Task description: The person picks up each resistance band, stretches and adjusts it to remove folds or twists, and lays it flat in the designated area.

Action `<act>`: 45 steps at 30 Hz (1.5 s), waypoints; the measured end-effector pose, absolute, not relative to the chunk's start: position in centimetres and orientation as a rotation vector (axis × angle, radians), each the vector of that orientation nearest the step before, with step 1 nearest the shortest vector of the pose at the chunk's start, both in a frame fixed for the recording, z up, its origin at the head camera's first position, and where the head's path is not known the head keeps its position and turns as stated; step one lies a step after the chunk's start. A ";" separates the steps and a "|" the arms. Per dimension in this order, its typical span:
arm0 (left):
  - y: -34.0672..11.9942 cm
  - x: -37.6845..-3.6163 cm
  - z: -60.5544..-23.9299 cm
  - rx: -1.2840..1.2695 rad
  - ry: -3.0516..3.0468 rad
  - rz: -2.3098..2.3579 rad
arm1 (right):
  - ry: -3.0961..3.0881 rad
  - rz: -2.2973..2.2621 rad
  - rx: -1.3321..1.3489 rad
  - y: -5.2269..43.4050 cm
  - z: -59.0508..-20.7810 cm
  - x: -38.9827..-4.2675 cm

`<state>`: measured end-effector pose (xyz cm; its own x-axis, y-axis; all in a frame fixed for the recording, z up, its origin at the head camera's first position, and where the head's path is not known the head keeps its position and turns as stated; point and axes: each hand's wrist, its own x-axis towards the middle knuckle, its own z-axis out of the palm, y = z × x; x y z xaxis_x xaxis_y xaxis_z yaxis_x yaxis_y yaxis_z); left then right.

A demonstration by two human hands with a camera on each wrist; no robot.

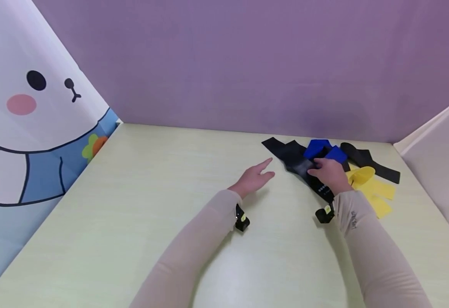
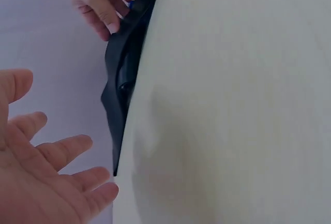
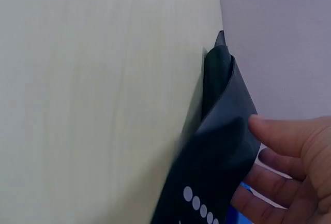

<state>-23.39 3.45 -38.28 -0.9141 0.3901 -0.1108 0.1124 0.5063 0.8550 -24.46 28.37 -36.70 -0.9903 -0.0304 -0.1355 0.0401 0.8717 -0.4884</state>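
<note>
Black strip (image 1: 295,158) lies right of centre in the head frame, near the table's far edge, running diagonally from upper left to lower right, with a row of white dots toward its lower end. Right hand (image 1: 331,173) has hold of its edge, thumb on the near face, fingers behind; in the right wrist frame the strip bends up and curls over at the grip. Left hand (image 1: 252,179), centre of the head frame, is empty, fingers extended and spread in the left wrist frame, just beside the strip's upper-left end. Blue pieces (image 1: 337,154) sit behind the right hand, upper right. Yellow piece (image 1: 380,188) lies right of that hand, part of it curled up. Second black strip (image 1: 386,172) is at far right, behind the yellow. Pale table (image 1: 132,222) below, purple backdrop (image 1: 228,64) across the top, cartoon panel (image 1: 47,128) at left.
</note>
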 end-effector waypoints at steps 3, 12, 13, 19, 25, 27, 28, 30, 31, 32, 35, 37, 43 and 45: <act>3.7 -23.4 -38.7 0.417 2.461 1.351 | 2.909 -0.766 0.043 28.3 -36.6 -24.2; 4.4 -23.4 -39.0 0.388 2.388 1.412 | 2.840 -0.979 0.109 27.9 -36.4 -24.4; 4.5 -23.4 -39.0 0.376 2.357 1.445 | 2.819 -1.027 0.109 27.7 -36.3 -24.4; 5.8 -22.8 -38.8 0.224 2.124 1.673 | 2.623 -1.297 0.154 26.6 -35.3 -23.7; 6.7 -21.5 -38.8 0.097 1.873 1.862 | 2.396 -1.530 0.227 25.2 -34.4 -22.9; 6.9 -21.0 -38.7 0.057 1.808 1.906 | 2.310 -1.625 0.229 24.6 -34.1 -22.7; 7.0 -20.9 -38.7 0.030 1.767 1.940 | 2.270 -1.661 0.231 24.3 -34.0 -22.5; 7.1 -20.7 -38.7 -0.023 1.694 1.997 | 2.192 -1.723 0.231 23.7 -33.8 -22.2; 7.1 -20.6 -38.6 -0.055 1.651 2.035 | 2.164 -1.741 0.230 23.4 -33.7 -22.1; 7.1 -20.6 -38.7 -0.085 1.606 2.072 | 2.139 -1.756 0.232 23.0 -33.6 -22.0; 6.8 -20.5 -38.7 -0.128 1.525 2.147 | 2.080 -1.795 0.226 22.2 -33.4 -21.5; 6.6 -20.3 -38.7 -0.134 1.496 2.173 | 2.040 -1.830 0.227 21.7 -33.3 -21.2; 5.9 -19.3 -38.8 -0.140 1.467 2.186 | 1.922 -1.943 0.224 20.9 -33.6 -20.2; 5.8 -18.9 -38.8 -0.145 1.481 2.185 | 1.905 -1.946 0.220 20.8 -33.9 -19.9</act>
